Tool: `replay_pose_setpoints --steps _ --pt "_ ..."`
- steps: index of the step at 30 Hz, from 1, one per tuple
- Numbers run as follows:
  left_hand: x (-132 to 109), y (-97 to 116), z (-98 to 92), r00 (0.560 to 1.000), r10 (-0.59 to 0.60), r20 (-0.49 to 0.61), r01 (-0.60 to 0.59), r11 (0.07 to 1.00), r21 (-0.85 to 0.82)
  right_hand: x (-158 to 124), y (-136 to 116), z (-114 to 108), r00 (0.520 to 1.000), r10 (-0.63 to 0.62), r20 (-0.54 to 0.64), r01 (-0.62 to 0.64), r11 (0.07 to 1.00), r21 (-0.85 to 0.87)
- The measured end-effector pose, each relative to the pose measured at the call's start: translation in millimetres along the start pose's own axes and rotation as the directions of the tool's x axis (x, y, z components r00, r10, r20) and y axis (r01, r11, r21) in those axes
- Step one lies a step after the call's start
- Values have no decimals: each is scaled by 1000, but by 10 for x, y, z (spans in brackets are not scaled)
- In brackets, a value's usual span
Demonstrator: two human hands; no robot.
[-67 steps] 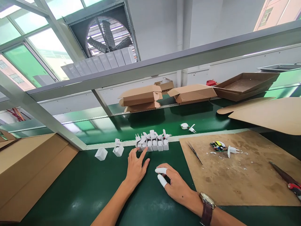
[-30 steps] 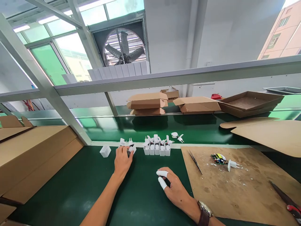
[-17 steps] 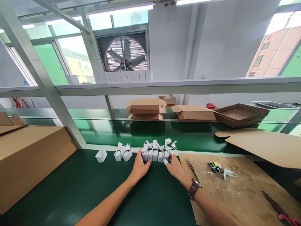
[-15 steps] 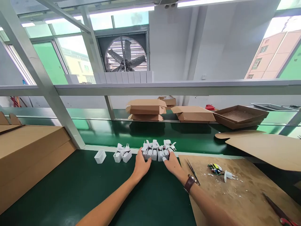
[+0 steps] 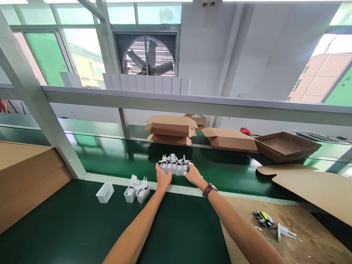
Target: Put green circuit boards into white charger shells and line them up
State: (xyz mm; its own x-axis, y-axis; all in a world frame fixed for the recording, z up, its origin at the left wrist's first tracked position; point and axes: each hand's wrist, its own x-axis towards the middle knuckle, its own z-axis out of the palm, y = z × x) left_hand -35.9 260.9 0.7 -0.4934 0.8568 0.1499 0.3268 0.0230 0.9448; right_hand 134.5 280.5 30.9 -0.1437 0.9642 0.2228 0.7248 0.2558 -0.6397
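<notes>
Between my two hands a row of several white plug housings (image 5: 174,168) is squeezed together over the near part of the green belt. My left hand (image 5: 164,178) grips the row's left end, and my right hand (image 5: 194,175) grips its right end. White plug pieces stick out of the tops of the housings. To the left, two more housings with plug parts (image 5: 136,190) stand side by side on the dark green surface. Farther left sits an open white housing (image 5: 105,193), with nothing visible inside.
A brown board (image 5: 247,212) at the right carries a circuit board (image 5: 264,220) wired to a white plug (image 5: 286,231). Cardboard boxes (image 5: 172,126) stand beyond the green belt (image 5: 132,157). A large carton (image 5: 30,176) is at the left; a metal rail (image 5: 192,103) crosses above.
Both hands have moved forward with the row of housings, from the near surface across the pale strip to over the green belt. The camera view has shifted and tilted.
</notes>
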Motion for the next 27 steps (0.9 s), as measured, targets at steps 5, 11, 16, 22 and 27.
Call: replay_pose_setpoints --steps 5,11,16,22,27 --pt "-41 -65 25 990 132 -41 -133 991 -24 -94 69 -228 991 62 121 -37 980 -195" --pt "-352 82 -29 907 416 -66 -417 909 -7 -419 -159 -463 995 21 98 4 969 -248" --pt "-771 223 -172 786 619 7 -619 785 28 -1064 -337 -636 979 -52 197 79 989 -128" --pt "-939 186 -1023 694 720 -15 -703 682 201 -2025 -202 -587 927 -187 325 151 980 132" --pt "-699 -79 -1826 913 381 -146 -339 907 248 -2291 -161 -484 947 -165 277 105 970 219"
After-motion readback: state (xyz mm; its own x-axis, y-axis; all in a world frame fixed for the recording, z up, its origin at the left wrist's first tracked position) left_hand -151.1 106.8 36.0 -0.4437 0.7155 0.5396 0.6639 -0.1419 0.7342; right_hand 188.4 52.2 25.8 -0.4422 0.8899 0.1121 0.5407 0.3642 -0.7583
